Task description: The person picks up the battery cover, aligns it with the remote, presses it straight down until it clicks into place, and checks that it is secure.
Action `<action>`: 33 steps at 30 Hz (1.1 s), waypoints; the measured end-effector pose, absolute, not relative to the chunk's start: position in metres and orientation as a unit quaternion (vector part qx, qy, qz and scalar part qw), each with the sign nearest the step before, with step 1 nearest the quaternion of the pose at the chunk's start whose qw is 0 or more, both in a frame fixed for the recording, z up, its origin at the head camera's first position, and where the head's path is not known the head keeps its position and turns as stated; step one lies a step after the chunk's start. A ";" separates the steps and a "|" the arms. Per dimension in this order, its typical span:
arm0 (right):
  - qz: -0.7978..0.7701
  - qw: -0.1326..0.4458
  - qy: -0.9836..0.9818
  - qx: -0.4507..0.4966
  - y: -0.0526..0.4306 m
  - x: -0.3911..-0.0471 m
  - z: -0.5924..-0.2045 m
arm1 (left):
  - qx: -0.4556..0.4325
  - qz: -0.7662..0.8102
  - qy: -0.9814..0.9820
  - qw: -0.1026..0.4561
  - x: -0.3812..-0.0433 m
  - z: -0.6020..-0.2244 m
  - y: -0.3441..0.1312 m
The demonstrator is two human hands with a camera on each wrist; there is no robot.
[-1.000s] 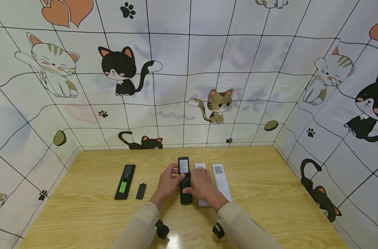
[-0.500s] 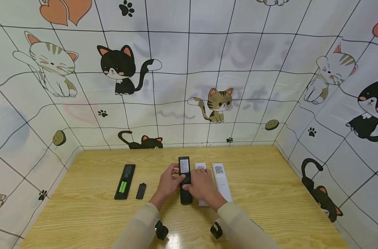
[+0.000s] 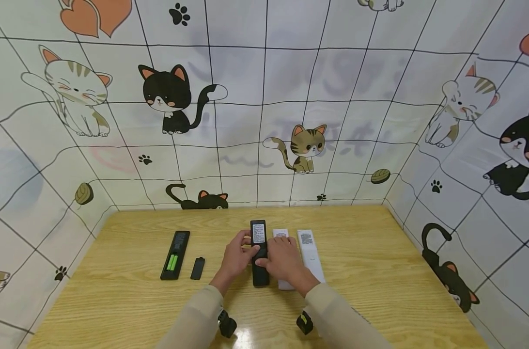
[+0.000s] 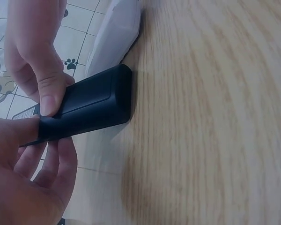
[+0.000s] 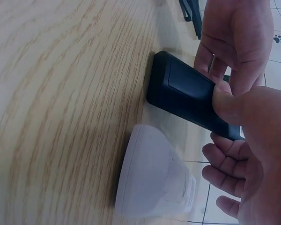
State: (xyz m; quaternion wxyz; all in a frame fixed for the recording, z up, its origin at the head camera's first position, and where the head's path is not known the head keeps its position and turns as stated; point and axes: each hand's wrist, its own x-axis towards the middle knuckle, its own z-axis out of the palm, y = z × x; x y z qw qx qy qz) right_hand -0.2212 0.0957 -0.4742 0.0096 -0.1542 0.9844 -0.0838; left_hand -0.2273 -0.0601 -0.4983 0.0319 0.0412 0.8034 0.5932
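Note:
A black remote control (image 3: pixel 260 275) lies back side up, its white label at the far end. My left hand (image 3: pixel 235 256) grips its left edge, thumb on top. From the right, my right hand (image 3: pixel 287 259) holds it with the thumb pressed on the back and the fingers along the side. The left wrist view shows the battery cover (image 4: pixel 86 93) seated in the back of the remote. In the right wrist view, the remote's near end (image 5: pixel 161 79) is close to the wood and the right fingertips (image 5: pixel 213 152) curl at its side.
Left on the wooden table (image 3: pixel 129 300) lies another black remote (image 3: pixel 180 242) with green batteries (image 3: pixel 172 262) exposed. Beside it is a loose black battery cover (image 3: pixel 197 268). Two white remotes (image 3: pixel 310 254) lie to the right, one partly under my right hand. Cat-patterned cloth (image 3: pixel 238 121) hangs behind.
My right thumb has shifted slightly away from me along the back of the black remote. Both hands keep hold of it, and the other things have not moved.

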 end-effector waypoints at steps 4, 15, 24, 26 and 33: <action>-0.088 -0.002 0.982 -0.166 0.098 -0.221 -0.476 | 0.043 0.591 0.805 0.027 -0.227 -0.499 -0.061; -0.082 -0.017 0.980 -0.180 0.103 -0.219 -0.477 | 0.028 0.614 0.788 0.044 -0.228 -0.495 -0.063; -0.093 -0.040 0.977 -0.188 0.122 -0.213 -0.463 | 0.036 0.624 0.780 0.042 -0.226 -0.489 -0.061; -0.086 -0.046 0.977 -0.187 0.127 -0.213 -0.463 | 0.033 0.627 0.777 0.046 -0.226 -0.490 -0.060; -0.079 -0.048 0.978 -0.185 0.138 -0.212 -0.465 | 0.014 0.614 0.787 0.059 -0.228 -0.495 -0.055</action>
